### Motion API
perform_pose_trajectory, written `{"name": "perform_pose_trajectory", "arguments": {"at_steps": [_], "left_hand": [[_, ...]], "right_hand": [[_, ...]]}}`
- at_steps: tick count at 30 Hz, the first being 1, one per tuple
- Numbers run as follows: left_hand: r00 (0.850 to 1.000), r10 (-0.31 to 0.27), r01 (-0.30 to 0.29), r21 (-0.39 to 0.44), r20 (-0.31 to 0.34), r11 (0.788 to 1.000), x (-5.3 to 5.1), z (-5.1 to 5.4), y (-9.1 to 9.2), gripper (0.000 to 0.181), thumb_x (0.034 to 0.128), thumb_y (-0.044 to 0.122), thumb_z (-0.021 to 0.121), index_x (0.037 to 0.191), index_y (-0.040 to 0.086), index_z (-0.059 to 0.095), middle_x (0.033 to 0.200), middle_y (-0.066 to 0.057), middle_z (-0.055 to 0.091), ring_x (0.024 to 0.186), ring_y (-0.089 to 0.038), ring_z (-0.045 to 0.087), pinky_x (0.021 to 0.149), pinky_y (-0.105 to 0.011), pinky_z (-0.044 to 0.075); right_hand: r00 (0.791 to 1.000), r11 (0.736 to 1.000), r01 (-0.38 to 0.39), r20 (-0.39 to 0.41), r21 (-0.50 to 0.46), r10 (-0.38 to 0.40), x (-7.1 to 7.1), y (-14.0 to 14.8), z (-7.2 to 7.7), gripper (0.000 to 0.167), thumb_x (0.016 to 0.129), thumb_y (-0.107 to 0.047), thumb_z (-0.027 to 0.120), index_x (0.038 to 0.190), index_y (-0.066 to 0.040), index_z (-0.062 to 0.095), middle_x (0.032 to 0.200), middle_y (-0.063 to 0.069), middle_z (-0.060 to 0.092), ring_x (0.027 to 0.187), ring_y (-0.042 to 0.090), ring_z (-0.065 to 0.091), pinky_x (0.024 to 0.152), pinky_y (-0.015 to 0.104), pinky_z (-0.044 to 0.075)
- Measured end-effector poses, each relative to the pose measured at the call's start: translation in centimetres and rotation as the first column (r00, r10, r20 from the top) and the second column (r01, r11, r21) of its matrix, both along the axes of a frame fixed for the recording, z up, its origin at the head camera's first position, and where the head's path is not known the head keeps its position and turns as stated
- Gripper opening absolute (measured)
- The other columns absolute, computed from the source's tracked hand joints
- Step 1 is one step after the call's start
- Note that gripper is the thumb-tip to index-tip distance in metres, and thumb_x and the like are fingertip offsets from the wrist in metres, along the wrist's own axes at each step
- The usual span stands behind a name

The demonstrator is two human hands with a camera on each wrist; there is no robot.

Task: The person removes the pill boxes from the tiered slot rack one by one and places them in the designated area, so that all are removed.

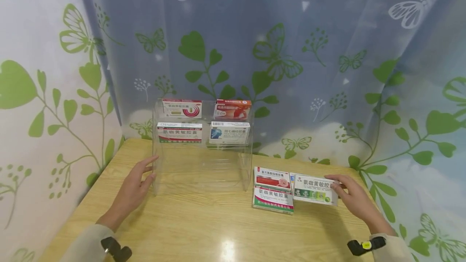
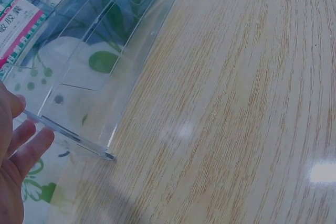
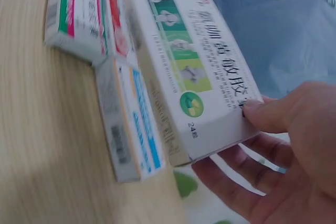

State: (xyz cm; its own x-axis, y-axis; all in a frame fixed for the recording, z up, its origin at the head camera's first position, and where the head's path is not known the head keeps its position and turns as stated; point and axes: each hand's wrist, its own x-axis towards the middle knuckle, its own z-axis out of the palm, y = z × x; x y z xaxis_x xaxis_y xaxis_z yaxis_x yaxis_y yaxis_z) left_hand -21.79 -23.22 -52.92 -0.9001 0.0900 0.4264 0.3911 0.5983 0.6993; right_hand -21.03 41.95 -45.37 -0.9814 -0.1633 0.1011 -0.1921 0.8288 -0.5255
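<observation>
"Right hand (image 1: 351,197)?"
"I see its fingers (image 3: 226,184) pinching the white-and-green box (image 1: 314,189) above the tabletop (image 1: 204,229), just beside other boxes (image 1: 273,201)."
"Left hand (image 1: 132,183)?"
"From here, I see those fingers loosely spread at the clear rack (image 1: 200,165)'s side."

Lt-wood tabletop (image 1: 193,229) w/ glare spot (image 1: 228,250); blue-gray curtain (image 1: 225,11) behind, green leaf & b'fly prints (image 1: 193,46).

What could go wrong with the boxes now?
The right hand holds the white-and-green box by just one end, so it might slip. It could also knock the blue-and-white box close beside it. The left hand is at the side of the clear rack, so a bump might shift it.
</observation>
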Motion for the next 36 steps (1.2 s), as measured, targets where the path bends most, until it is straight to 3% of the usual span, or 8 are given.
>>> {"name": "perform_pose_trajectory", "arguments": {"at_steps": [5,8,11,15,19,22,27,36], "left_hand": [[1.000,-0.001,0.001,0.001,-0.008,1.000,0.0,0.1,0.1,0.055,0.1102,-0.002,0.059,0.163,0.007,0.046,0.156,-0.030,0.051,0.127,-0.053,0.065,0.090,-0.063,0.066],[1.000,0.000,0.000,0.002,0.001,1.000,0.1,0.1,0.1,0.055,0.1104,-0.001,0.058,0.163,0.008,0.046,0.157,-0.030,0.050,0.128,-0.053,0.064,0.091,-0.064,0.065],[1.000,-0.002,0.002,0.001,0.009,1.000,0.1,0.0,0.0,0.056,0.1104,-0.002,0.058,0.164,0.007,0.045,0.158,-0.030,0.049,0.129,-0.054,0.064,0.092,-0.064,0.065],[1.000,-0.002,0.002,-0.006,0.007,1.000,0.0,-0.2,0.0,0.056,0.1098,-0.004,0.057,0.164,0.005,0.044,0.157,-0.031,0.049,0.128,-0.054,0.064,0.092,-0.063,0.065],[1.000,-0.004,0.004,-0.007,-0.001,1.000,0.0,-0.3,-0.1,0.057,0.1093,-0.005,0.058,0.163,0.005,0.044,0.157,-0.031,0.049,0.128,-0.054,0.064,0.091,-0.062,0.065],[1.000,-0.005,0.005,-0.007,-0.005,1.000,-0.1,-0.3,-0.1,0.056,0.1095,-0.004,0.058,0.163,0.005,0.044,0.157,-0.031,0.049,0.128,-0.053,0.064,0.091,-0.062,0.065],[1.000,-0.004,0.004,-0.006,-0.009,1.000,0.0,-0.2,-0.1,0.056,0.1100,-0.003,0.058,0.163,0.006,0.045,0.157,-0.030,0.049,0.128,-0.053,0.064,0.091,-0.062,0.065],[1.000,-0.003,0.003,0.004,-0.018,1.000,0.1,0.0,0.1,0.056,0.1092,-0.004,0.059,0.162,0.007,0.046,0.156,-0.029,0.050,0.127,-0.053,0.065,0.090,-0.061,0.065]], "right_hand": [[0.966,0.995,0.043,0.257,-0.085,-0.020,0.3,2.6,-1.8,0.041,0.119,-0.016,0.045,0.152,0.006,0.055,0.145,0.033,0.060,0.114,0.030,0.070,0.078,0.033,0.063],[0.944,0.988,0.066,0.330,-0.137,-0.017,0.1,3.5,-3.3,0.041,0.119,-0.013,0.044,0.153,0.008,0.053,0.147,0.035,0.059,0.113,0.025,0.070,0.081,0.032,0.065],[0.940,0.985,0.090,0.338,-0.150,-0.034,0.2,3.7,-4.5,0.043,0.119,-0.015,0.047,0.154,0.008,0.052,0.150,0.036,0.057,0.114,0.027,0.071,0.081,0.031,0.066],[0.942,0.974,0.138,0.328,-0.179,-0.073,0.3,3.6,-5.4,0.049,0.118,-0.018,0.051,0.159,0.009,0.044,0.155,0.040,0.048,0.123,0.042,0.070,0.087,0.038,0.069],[0.940,0.974,0.182,0.315,-0.135,-0.131,0.7,3.2,-6.0,0.059,0.116,-0.026,0.057,0.160,0.009,0.041,0.150,0.040,0.053,0.125,0.048,0.069,0.086,0.041,0.069],[0.932,0.979,0.197,0.322,-0.055,-0.170,1.0,3.0,-6.5,0.069,0.111,-0.038,0.065,0.157,0.010,0.045,0.137,0.033,0.064,0.108,0.038,0.075,0.079,0.039,0.067],[0.911,0.970,0.232,0.367,-0.071,-0.191,1.1,2.6,-7.5,0.074,0.106,-0.037,0.073,0.151,0.016,0.047,0.123,0.031,0.067,0.086,0.020,0.073,0.071,0.034,0.068],[0.897,0.959,0.282,0.364,-0.034,-0.251,0.5,2.3,-8.1,0.077,0.106,-0.043,0.072,0.149,0.016,0.049,0.123,0.033,0.067,0.087,0.016,0.071,0.071,0.032,0.067]]}}
